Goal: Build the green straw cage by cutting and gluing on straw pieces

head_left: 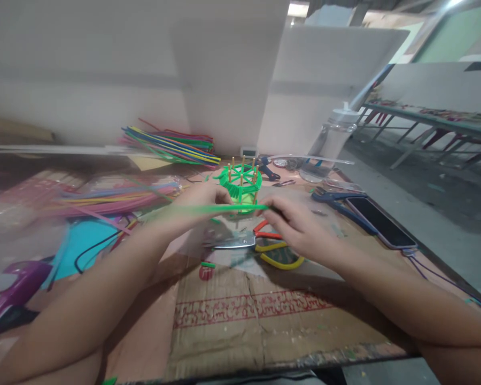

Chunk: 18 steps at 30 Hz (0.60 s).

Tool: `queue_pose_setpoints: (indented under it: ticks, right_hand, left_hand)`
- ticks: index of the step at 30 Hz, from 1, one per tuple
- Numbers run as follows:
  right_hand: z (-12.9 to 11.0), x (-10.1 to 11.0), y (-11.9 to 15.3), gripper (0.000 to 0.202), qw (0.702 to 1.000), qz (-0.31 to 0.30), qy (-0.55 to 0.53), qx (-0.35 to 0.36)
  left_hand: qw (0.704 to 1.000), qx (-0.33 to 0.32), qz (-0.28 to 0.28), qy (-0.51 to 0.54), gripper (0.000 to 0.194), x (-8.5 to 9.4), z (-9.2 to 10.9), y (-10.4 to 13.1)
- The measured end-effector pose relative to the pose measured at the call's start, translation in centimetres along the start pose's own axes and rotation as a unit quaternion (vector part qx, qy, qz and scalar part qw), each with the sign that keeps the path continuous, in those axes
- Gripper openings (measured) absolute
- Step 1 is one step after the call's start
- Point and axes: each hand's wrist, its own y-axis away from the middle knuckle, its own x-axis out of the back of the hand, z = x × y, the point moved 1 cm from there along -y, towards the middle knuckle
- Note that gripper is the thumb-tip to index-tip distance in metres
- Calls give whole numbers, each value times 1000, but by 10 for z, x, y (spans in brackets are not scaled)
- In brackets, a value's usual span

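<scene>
A green pipe cleaner, blurred by motion, stretches level between my two hands. My right hand pinches one end of it between thumb and fingers. Curled fingers of my left hand close on its other stretch, though the exact grip is smeared. Just behind the hands stands a small round green frame, wrapped in fuzzy stem, with several upright wooden sticks round its rim. Below the hands lie scissors with red and yellow handles, blades pointing left.
Cardboard covers the table front. Bundled coloured pipe cleaners lie at the back left. A purple glue gun is at left; pliers, a phone and a clear bottle stand or lie at right.
</scene>
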Motion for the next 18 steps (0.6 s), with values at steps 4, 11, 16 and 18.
queue_pose_setpoints:
  ticks: [4,11,16,18]
  right_hand:
    - [-3,-28,-4,20,983,-146,73,80]
    - [2,-74,-19,33,925,-264,170,212]
    - [3,-88,-27,20,894,-288,242,243]
    - [4,-92,-29,17,892,-288,255,237]
  left_hand:
    - [999,-9,9,-39,20,4,3,2]
    - [996,-11,8,-86,15,8,7,5]
    - [996,-20,10,-89,16,7,3,3]
    - [995,-29,7,-91,17,7,1,1]
